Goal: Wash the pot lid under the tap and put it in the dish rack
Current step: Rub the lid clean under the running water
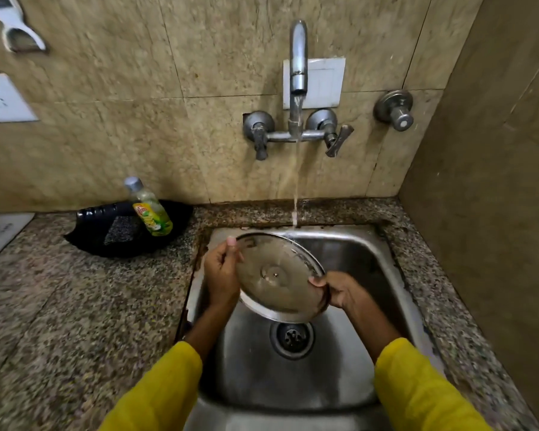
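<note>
- Pot lid (277,275): a round steel disc held over the sink (367,262), tilted, its inner face toward the camera; the rim at 12 o'clock sits highest and meets the falling water.
- Left hand (220,272): closed on the lid's rim at 9 o'clock, thumb lying over the near face and fingers hidden behind.
- Right hand (339,290): closed on the rim at 4 o'clock, fingertips curled over the edge; the two hands carry the lid between them.
- Water stream (297,188): falls from the tap (298,57) and strikes the lid's upper rim at about 1 o'clock, running off into the basin.
- Drain (291,339): directly below the lid at 6 o'clock, open.
- Step in hand, as a judgement: rinsing is under way; only the top edge is in the stream.
- Next move, as a judgement: turn the lid through the hands so each part of the rim and both faces pass under the water.
- Detergent bottle (150,209): leaning in a black tray (91,241) on the counter (75,306) at 10 o'clock from the lid, well apart.
- Dish rack: not in view, so its side cannot be told.
</note>
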